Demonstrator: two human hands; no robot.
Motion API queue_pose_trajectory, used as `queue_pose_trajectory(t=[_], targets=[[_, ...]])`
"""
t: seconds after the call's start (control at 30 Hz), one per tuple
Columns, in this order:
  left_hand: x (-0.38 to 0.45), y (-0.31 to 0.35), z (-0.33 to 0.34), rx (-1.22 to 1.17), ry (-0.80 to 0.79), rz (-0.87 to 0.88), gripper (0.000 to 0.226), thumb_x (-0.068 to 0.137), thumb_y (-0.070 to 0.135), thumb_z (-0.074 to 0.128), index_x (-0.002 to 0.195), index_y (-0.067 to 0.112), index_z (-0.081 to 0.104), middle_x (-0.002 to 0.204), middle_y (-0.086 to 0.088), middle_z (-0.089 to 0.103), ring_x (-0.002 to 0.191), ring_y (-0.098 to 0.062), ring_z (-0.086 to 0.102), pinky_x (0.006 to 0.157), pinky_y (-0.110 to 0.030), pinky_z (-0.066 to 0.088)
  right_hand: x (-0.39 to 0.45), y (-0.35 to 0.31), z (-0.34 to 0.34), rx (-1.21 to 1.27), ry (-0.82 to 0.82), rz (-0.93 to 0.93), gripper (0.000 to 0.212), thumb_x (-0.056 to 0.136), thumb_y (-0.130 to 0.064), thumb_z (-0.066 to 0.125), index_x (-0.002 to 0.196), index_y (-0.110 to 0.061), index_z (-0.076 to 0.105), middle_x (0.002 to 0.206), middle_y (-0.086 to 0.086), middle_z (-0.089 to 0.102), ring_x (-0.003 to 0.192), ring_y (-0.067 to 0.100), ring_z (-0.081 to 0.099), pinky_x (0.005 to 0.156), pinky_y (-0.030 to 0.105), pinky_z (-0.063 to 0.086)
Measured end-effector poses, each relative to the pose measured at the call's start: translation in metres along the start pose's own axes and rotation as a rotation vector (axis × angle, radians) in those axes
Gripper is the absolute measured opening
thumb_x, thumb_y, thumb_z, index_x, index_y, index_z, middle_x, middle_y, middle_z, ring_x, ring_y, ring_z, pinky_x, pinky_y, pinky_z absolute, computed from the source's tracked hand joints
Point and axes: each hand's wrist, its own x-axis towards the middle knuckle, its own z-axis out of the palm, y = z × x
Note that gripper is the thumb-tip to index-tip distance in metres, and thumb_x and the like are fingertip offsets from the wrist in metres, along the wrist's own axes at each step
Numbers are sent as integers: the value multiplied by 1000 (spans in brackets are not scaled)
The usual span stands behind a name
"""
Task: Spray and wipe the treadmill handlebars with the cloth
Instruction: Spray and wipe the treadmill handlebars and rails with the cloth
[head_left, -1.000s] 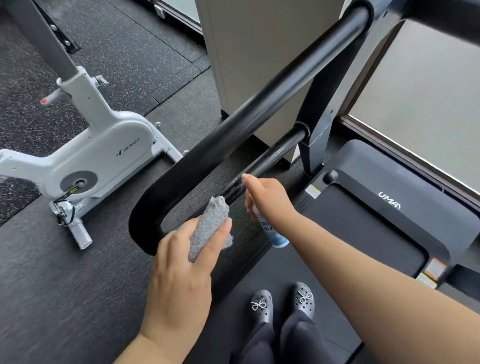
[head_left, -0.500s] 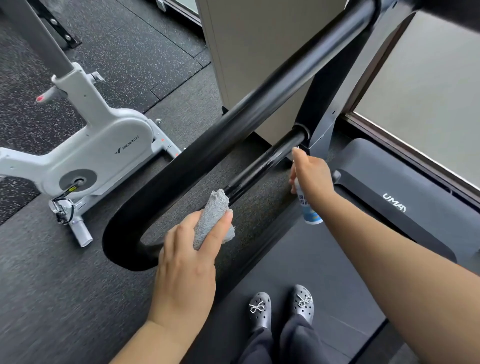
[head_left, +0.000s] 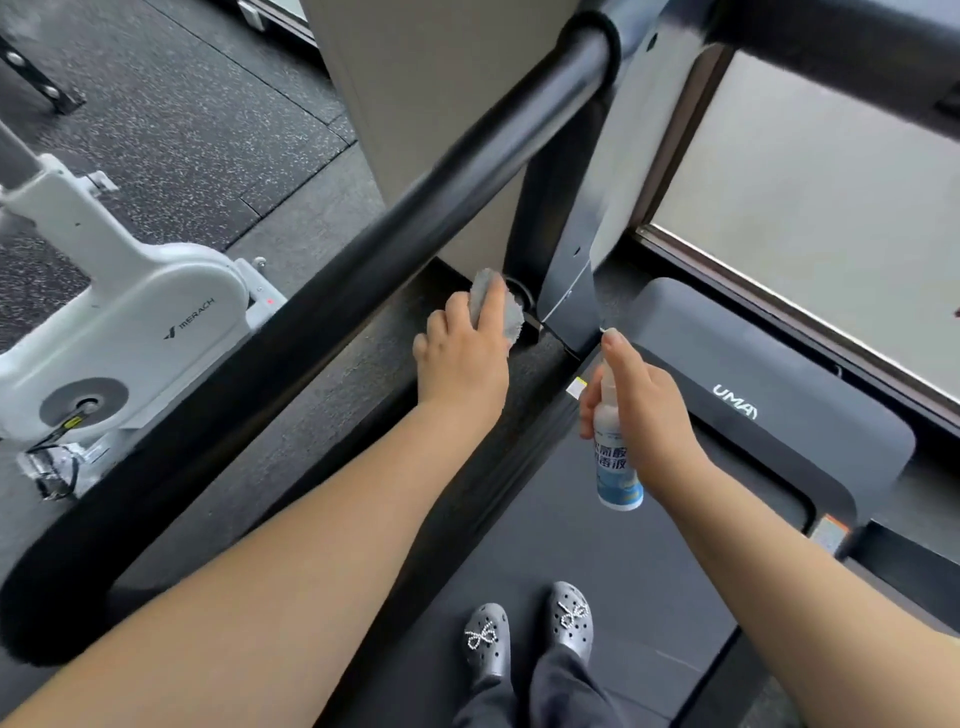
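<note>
The thick black handlebar of the treadmill runs diagonally from lower left to upper middle. Below it, my left hand presses a grey cloth against the far end of the lower bar, where it joins the dark upright post. The lower bar itself is mostly hidden under my hand and arm. My right hand holds a small white spray bottle with a blue label, upright, index finger on the nozzle, just right of the post.
A white exercise bike stands on the floor to the left. The treadmill belt and its dark motor cover lie below and right. My grey shoes stand on the belt. A beige pillar rises behind the handlebar.
My left hand slid the cloth forward along the lower bar to its far end by the post. My right hand drew the bottle back and right, away from the bar.
</note>
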Motion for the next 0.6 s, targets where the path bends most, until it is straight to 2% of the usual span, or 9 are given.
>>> queue_pose_trajectory(t=[0.13, 0.27, 0.37, 0.47, 0.6], targets=[[35, 16, 20, 159, -17, -54, 67, 96, 48, 33, 150, 15, 10, 133, -15, 44, 111, -36, 47, 88, -48, 36, 2, 2, -12, 13, 2, 0, 57, 93, -50, 45, 56, -6, 51, 53, 9, 57, 47, 22, 53, 52, 25, 46], [48, 16, 26, 202, -39, -75, 67, 97, 44, 37, 150, 14, 12, 126, -17, 48, 106, -37, 52, 82, -47, 41, 1, 6, -16, 0, -6, -2, 57, 94, -49, 44, 59, -4, 52, 52, 8, 57, 44, 19, 53, 45, 20, 42], [33, 2, 23, 227, -41, -30, 66, 95, 43, 43, 149, 16, 15, 120, -18, 49, 99, -37, 55, 77, -47, 47, -5, 5, -14, -19, -27, -8, 58, 94, -49, 43, 62, -2, 53, 51, 9, 56, 40, 16, 51, 41, 16, 39], [4, -23, 14, 231, -45, -21, 66, 94, 45, 44, 148, 18, 17, 116, -17, 51, 95, -34, 56, 71, -43, 46, -13, 0, -7, -31, -52, -10, 58, 95, -47, 42, 65, 0, 55, 53, 11, 56, 38, 14, 50, 39, 13, 37], [-55, -66, 1, 268, -65, -58, 69, 92, 49, 45, 148, 22, 16, 111, -13, 52, 89, -29, 57, 66, -39, 44, -23, -4, 7, -6, -91, -12, 58, 94, -48, 44, 60, -2, 52, 54, 11, 57, 41, 17, 52, 45, 17, 43]])
